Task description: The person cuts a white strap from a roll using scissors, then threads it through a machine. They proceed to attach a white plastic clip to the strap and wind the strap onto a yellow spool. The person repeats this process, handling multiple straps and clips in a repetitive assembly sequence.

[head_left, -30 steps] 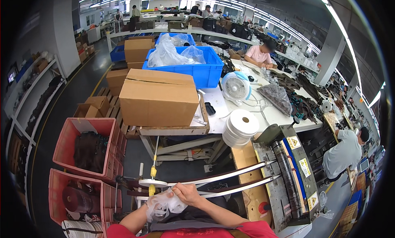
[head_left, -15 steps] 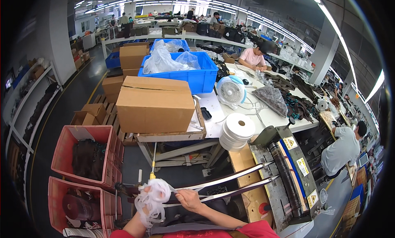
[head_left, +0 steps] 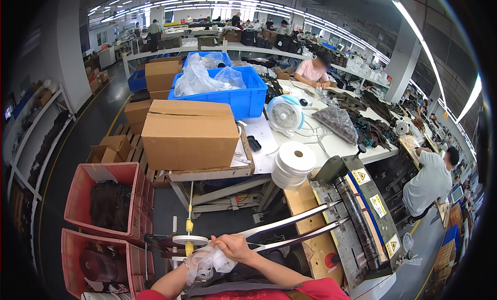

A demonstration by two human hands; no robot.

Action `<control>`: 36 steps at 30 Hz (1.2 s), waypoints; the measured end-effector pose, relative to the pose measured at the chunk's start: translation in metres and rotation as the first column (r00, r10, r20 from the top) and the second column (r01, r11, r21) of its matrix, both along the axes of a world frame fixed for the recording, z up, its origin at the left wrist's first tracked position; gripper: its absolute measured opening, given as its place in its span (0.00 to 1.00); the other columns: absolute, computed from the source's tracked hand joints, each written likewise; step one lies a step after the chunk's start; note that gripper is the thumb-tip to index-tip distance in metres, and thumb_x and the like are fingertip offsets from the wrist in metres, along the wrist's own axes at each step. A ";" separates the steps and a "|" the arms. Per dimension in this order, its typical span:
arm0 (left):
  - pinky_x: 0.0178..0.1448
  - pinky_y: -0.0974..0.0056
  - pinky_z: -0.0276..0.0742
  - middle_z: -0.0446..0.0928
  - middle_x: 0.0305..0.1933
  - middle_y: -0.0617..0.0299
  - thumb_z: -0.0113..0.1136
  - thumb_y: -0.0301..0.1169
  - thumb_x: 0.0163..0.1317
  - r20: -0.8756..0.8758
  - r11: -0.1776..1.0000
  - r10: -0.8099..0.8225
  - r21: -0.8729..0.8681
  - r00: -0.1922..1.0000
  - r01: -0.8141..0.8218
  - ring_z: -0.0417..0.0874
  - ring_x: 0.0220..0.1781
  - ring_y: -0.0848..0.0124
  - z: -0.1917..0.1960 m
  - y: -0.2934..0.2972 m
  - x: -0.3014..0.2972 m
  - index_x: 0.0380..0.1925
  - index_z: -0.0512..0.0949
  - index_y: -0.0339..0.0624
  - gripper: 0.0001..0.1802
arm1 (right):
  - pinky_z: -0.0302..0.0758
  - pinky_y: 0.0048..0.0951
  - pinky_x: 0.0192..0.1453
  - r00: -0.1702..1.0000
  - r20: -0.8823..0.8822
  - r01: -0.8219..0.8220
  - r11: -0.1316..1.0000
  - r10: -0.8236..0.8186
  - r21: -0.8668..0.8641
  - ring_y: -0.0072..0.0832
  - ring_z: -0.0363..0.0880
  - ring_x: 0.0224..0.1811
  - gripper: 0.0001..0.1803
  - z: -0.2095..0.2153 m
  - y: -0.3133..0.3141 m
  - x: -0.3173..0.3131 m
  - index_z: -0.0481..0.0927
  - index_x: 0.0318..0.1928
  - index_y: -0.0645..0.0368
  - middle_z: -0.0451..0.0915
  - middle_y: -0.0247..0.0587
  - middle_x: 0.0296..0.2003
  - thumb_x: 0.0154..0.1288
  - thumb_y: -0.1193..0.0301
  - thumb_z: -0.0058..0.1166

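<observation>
A loose tangle of translucent white strip point(head_left: 215, 262) is bunched over my left hand point(head_left: 201, 258), which grips it; the strip covers most of its fingers. Pressed close beside it, my right hand point(head_left: 234, 247) is closed around part of the same strip. Just beyond my hands, a white disc point(head_left: 189, 240) sits on a rod with yellow fittings point(head_left: 189, 226). Two long dark-and-white bands point(head_left: 290, 215) stretch from near my hands to a machine with a black roller point(head_left: 357, 225) on the right.
Two red crates point(head_left: 103, 225) with dark material stand at the left. A cardboard box point(head_left: 189, 137) and blue bin point(head_left: 246, 100) are ahead. White rolls point(head_left: 294, 162) and a fan point(head_left: 285, 115) stand on the table. Two people work farther off: one in pink point(head_left: 309, 72), one in grey point(head_left: 427, 181).
My hands have come together, and the bunched strip has moved down and right, nearer my body. The white disc, hidden before, now shows. The view has shifted slightly.
</observation>
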State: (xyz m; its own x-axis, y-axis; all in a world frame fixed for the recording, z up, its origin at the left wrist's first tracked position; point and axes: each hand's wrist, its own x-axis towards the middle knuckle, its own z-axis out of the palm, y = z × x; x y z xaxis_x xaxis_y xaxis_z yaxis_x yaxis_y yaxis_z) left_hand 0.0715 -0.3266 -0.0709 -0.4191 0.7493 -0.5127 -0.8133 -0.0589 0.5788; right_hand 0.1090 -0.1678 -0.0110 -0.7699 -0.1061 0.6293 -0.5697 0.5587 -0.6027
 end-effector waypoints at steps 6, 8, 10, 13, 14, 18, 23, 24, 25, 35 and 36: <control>0.37 0.68 0.76 0.74 0.35 0.57 0.62 0.36 0.46 0.148 0.926 -0.121 0.374 0.981 0.058 0.78 0.32 0.69 0.004 -0.009 0.017 0.44 0.67 0.33 0.27 | 0.70 0.31 0.23 0.981 0.192 0.050 0.995 -0.033 -0.085 0.37 0.76 0.19 0.10 -0.014 0.008 0.005 0.75 0.28 0.61 0.73 0.42 0.17 0.61 0.70 0.44; 0.31 0.67 0.77 0.75 0.32 0.57 0.60 0.30 0.42 0.187 0.919 -0.087 0.393 0.978 0.006 0.78 0.29 0.68 0.021 -0.009 0.017 0.43 0.68 0.34 0.25 | 0.70 0.31 0.24 0.979 0.202 0.047 0.994 -0.027 -0.099 0.37 0.76 0.21 0.11 -0.023 0.010 0.009 0.75 0.29 0.62 0.74 0.43 0.19 0.62 0.69 0.43; 0.32 0.68 0.77 0.74 0.32 0.58 0.60 0.35 0.44 0.261 0.878 0.185 0.390 0.947 -0.279 0.77 0.31 0.69 0.015 -0.018 0.014 0.39 0.70 0.37 0.22 | 0.71 0.33 0.27 0.984 0.169 0.070 0.994 -0.056 -0.080 0.38 0.76 0.24 0.12 -0.028 0.007 0.014 0.75 0.31 0.61 0.75 0.43 0.21 0.63 0.67 0.42; 0.35 0.67 0.78 0.75 0.35 0.55 0.60 0.37 0.48 0.384 0.582 0.143 0.713 0.912 -0.391 0.78 0.34 0.67 0.025 -0.010 0.004 0.38 0.71 0.38 0.19 | 0.71 0.34 0.30 0.984 0.156 0.097 0.995 -0.091 -0.036 0.38 0.76 0.25 0.11 -0.028 0.003 0.019 0.76 0.32 0.62 0.76 0.42 0.23 0.61 0.67 0.44; 0.37 0.65 0.78 0.75 0.35 0.53 0.60 0.37 0.48 0.358 0.645 0.292 0.611 0.887 -0.459 0.78 0.36 0.65 0.029 -0.015 0.001 0.38 0.71 0.36 0.20 | 0.71 0.34 0.29 0.984 0.144 0.105 0.994 -0.101 -0.020 0.38 0.76 0.25 0.11 -0.027 0.003 0.019 0.76 0.32 0.62 0.75 0.42 0.23 0.61 0.67 0.45; 0.44 0.64 0.76 0.76 0.39 0.47 0.57 0.37 0.49 0.172 0.713 0.484 0.490 0.858 -0.501 0.78 0.40 0.61 0.067 -0.016 -0.020 0.42 0.70 0.26 0.25 | 0.70 0.33 0.30 0.984 0.153 0.073 0.994 -0.085 0.084 0.37 0.76 0.25 0.09 -0.025 0.004 0.021 0.75 0.31 0.61 0.75 0.41 0.23 0.58 0.68 0.49; 0.33 0.72 0.72 0.78 0.29 0.60 0.57 0.28 0.52 -0.675 0.916 0.294 -0.002 0.676 -0.400 0.77 0.31 0.76 0.080 0.011 -0.021 0.33 0.76 0.32 0.10 | 0.71 0.31 0.24 0.996 0.086 -0.021 0.995 0.012 0.101 0.35 0.76 0.20 0.07 -0.018 0.001 0.024 0.76 0.28 0.60 0.76 0.39 0.20 0.56 0.69 0.51; 0.30 0.73 0.70 0.77 0.28 0.62 0.57 0.30 0.54 -0.676 0.943 0.156 -0.115 0.720 -0.313 0.75 0.29 0.78 0.070 0.016 -0.022 0.31 0.76 0.33 0.10 | 0.69 0.30 0.20 0.999 -0.034 -0.023 0.997 0.025 0.073 0.34 0.74 0.17 0.06 -0.015 -0.001 0.019 0.75 0.26 0.60 0.73 0.37 0.17 0.54 0.70 0.53; 0.28 0.73 0.68 0.76 0.26 0.64 0.57 0.33 0.55 -0.660 0.949 0.015 -0.227 0.751 -0.218 0.73 0.26 0.80 0.062 0.018 -0.020 0.29 0.75 0.33 0.11 | 0.69 0.30 0.20 0.999 -0.050 -0.018 0.995 0.023 0.094 0.34 0.73 0.16 0.06 -0.013 0.000 0.018 0.75 0.25 0.60 0.73 0.37 0.17 0.54 0.70 0.53; 0.35 0.72 0.74 0.73 0.30 0.64 0.57 0.29 0.51 0.089 0.987 -0.013 0.163 0.996 -0.002 0.78 0.32 0.73 0.035 0.011 0.027 0.41 0.69 0.41 0.16 | 0.67 0.30 0.19 0.999 0.045 -0.008 0.996 0.012 -0.093 0.35 0.72 0.15 0.08 -0.004 -0.001 0.008 0.72 0.22 0.61 0.71 0.39 0.15 0.55 0.71 0.53; 0.35 0.72 0.75 0.73 0.31 0.63 0.58 0.28 0.50 0.070 0.990 0.007 0.141 0.998 -0.017 0.78 0.32 0.73 0.041 0.008 0.029 0.42 0.69 0.41 0.17 | 0.67 0.30 0.19 1.000 0.030 -0.003 0.998 0.005 -0.065 0.35 0.72 0.15 0.08 -0.004 -0.002 0.008 0.73 0.22 0.61 0.71 0.39 0.15 0.55 0.71 0.53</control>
